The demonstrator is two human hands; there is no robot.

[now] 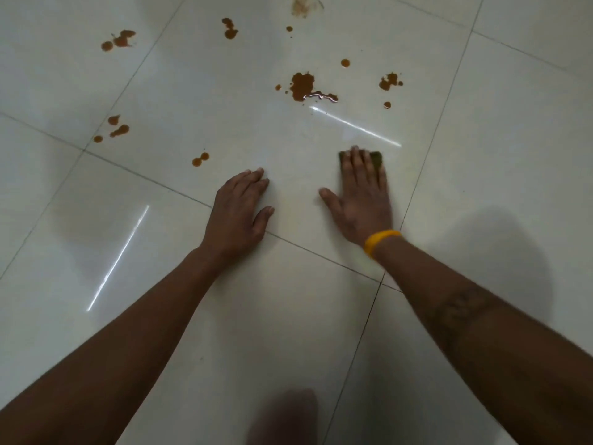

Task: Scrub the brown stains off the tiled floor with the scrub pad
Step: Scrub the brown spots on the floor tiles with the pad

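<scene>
My right hand [361,197], with a yellow wristband, presses flat on a dark green scrub pad [376,159] on the glossy white tiled floor [481,139]; only the pad's far edge shows past my fingers. My left hand [239,208] rests flat on the floor beside it, palm down, holding nothing. Brown stains lie beyond both hands: a large wet puddle [303,86], a splatter to its right [388,81], a small pair near my left hand [200,159], blobs at the left [117,128], and more at the far left [120,40] and far middle [229,28].
A faint smeared brown patch [301,6] sits at the top edge. Dark grout lines cross the floor diagonally. A blurred dark shape, perhaps my foot or knee [285,419], shows at the bottom middle. Light streaks reflect on the tiles.
</scene>
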